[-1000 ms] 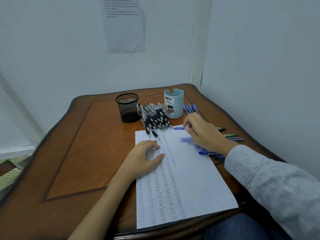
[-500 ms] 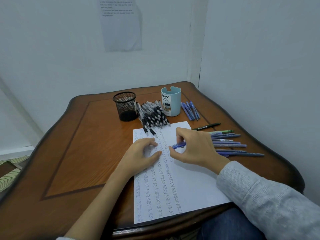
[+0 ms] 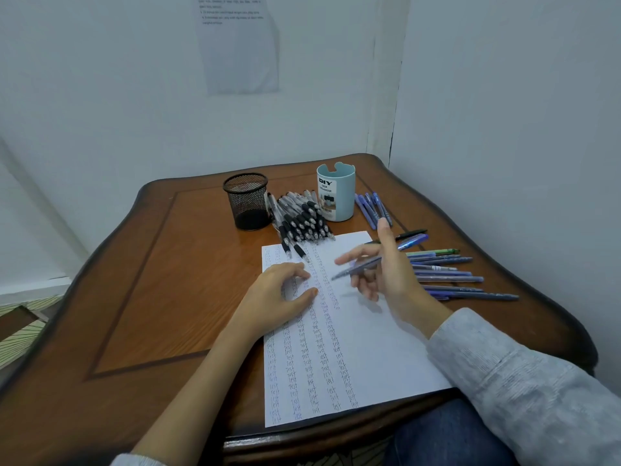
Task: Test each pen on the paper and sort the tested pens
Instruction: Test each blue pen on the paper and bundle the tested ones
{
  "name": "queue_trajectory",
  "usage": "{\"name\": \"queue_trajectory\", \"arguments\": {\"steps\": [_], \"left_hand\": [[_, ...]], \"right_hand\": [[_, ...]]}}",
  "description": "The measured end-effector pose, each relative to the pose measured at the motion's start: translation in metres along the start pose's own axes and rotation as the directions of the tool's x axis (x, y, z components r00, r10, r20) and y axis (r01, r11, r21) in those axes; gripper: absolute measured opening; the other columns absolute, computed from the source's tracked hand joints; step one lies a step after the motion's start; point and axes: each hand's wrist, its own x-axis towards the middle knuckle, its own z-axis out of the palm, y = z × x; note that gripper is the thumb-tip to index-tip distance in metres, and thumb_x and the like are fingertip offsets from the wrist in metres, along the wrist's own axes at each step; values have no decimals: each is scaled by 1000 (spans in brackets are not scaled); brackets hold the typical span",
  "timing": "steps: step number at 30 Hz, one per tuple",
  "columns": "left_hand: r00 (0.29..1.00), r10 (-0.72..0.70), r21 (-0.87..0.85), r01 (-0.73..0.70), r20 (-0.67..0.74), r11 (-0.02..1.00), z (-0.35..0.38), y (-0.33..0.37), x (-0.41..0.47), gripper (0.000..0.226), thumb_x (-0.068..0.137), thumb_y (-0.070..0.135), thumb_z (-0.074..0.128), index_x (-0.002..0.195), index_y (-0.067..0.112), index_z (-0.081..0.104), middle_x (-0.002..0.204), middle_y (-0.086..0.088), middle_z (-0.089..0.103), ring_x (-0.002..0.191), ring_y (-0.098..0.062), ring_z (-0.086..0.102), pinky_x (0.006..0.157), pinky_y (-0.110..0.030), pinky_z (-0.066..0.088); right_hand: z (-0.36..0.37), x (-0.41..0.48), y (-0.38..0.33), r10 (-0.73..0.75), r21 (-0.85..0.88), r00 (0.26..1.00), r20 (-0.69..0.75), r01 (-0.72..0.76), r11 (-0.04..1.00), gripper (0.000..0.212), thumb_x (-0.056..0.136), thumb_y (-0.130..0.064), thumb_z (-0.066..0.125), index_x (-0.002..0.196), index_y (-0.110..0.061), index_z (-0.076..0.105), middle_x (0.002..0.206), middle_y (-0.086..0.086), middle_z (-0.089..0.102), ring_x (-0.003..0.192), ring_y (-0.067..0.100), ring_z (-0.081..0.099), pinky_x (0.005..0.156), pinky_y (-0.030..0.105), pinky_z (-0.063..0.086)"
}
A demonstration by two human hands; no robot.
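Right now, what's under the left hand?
The paper: the left hand rests on its upper left part. Columns of handwritten "test" run out from beneath it. Whatever is written directly under the palm is covered. The right hand holds a blue pen nearby.

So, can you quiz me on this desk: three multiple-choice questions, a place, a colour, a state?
1. The black pens lie: A in a drawer; B between the mesh cup and the blue cup; C on the floor.
2. The pen in the right hand is: A red; B blue; C yellow.
3. The mesh cup stands: A upright; B tipped over; C upside down.
Answers: B, they are heaped between both cups; B, blue barrel; A, rim faces up.
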Motion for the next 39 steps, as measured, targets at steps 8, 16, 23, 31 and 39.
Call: {"name": "queue_trajectory", "arguments": {"steps": [8, 16, 23, 31, 39], "left_hand": [[1000, -7, -10, 7, -6, 1000, -1, 3, -2, 41, 79, 56, 57, 111, 30, 63, 129, 11, 58, 120, -3, 49, 100, -26, 39], [1000, -7, -2, 7, -14, 1000, -1, 6, -3, 33, 87, 42, 65, 115, 24, 62, 133, 8, 56, 125, -7, 48, 103, -27, 37], [1000, -7, 27, 7, -16, 1000, -1, 11, -4, 33, 89, 40, 63, 118, 23, 61, 137, 8, 53, 125, -5, 46, 97, -17, 29], [1000, -3, 35, 4, -19, 999, -1, 12, -5, 34, 89, 38, 63, 119, 22, 61, 136, 7, 54, 125, -6, 46, 98, -19, 31], [1000, -6, 48, 7, -11, 999, -1, 13, -5, 34, 90, 40, 62, 119, 23, 60, 138, 7, 53, 126, -6, 46, 101, -22, 33]], "right_hand": [[13, -2, 21, -13, 11, 988, -151, 15, 1000, 44, 84, -38, 70, 62, -14, 40, 47, 7, 53, 29, 13, 38, 31, 15, 26], [19, -6, 29, -196, -270, 954, -226, 131, 954, 46, 87, -5, 65, 51, -8, 36, 42, 8, 40, 27, 12, 44, 32, 17, 33], [20, -3, 31, -207, -296, 960, -189, 146, 944, 40, 83, 11, 53, 54, -8, 35, 53, 7, 33, 31, 9, 48, 33, 15, 33], [20, 0, 34, -224, -281, 963, -149, 176, 944, 41, 81, 14, 51, 53, -9, 33, 51, 6, 30, 34, 16, 45, 35, 17, 35], [17, 2, 35, -195, -244, 968, -161, 152, 958, 42, 82, 13, 52, 52, -8, 32, 50, 5, 29, 30, 14, 46, 34, 18, 35]]}}
